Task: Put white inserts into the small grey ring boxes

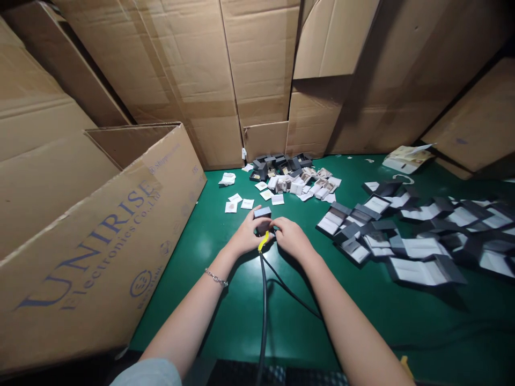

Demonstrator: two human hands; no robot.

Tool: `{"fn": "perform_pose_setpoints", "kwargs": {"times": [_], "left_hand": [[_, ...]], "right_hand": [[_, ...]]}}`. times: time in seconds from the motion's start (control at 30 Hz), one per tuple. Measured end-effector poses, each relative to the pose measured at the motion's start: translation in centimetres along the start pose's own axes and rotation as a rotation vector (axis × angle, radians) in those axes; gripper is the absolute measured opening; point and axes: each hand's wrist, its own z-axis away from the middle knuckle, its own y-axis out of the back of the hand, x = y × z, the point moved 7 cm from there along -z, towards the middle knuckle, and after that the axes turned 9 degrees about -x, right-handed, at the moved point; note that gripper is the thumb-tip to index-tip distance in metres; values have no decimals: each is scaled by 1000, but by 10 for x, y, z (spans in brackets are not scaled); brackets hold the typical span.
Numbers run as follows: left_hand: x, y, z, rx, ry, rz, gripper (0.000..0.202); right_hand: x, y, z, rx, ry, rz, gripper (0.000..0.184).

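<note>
Just ahead of me my left hand (244, 235) grips a small dark box (263, 213) by its sides, with the box's pale grey top face turned up. My right hand (290, 237) is at the box's right side, its fingers bent and pressed together; what they pinch is hidden. Between the hands, in front of the box, a curved yellow piece (263, 242) sits at the upper end of a black cable (264, 300). A second, thinner black cable (295, 297) slants down to the right beneath my right forearm.
On the green table (237, 321) lie small white packets (247, 203) and a heap of small dark boxes and white inserts (295, 179). Several opened dark boxes (422, 246) spread to the right. A printed cardboard carton (120, 241) stands left; cardboard walls (181, 69) close off the back.
</note>
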Motion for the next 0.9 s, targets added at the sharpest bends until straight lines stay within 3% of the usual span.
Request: {"fn": "perform_pose_setpoints", "kwargs": {"times": [0.13,0.3,0.67,0.9], "left_hand": [[-3,-2,-1,-17,-9,56,57],[-3,-3,-2,-14,5,77,55],[-1,-5,-2,-20,27,135,55],[-4,-7,-3,-24,27,136,52]], "right_hand": [[-8,0,3,-40,-7,183,31],[-15,-1,5,-71,-50,329,26],[-17,-13,7,-77,-60,117,30],[-19,-7,9,-58,-97,235,28]]}}
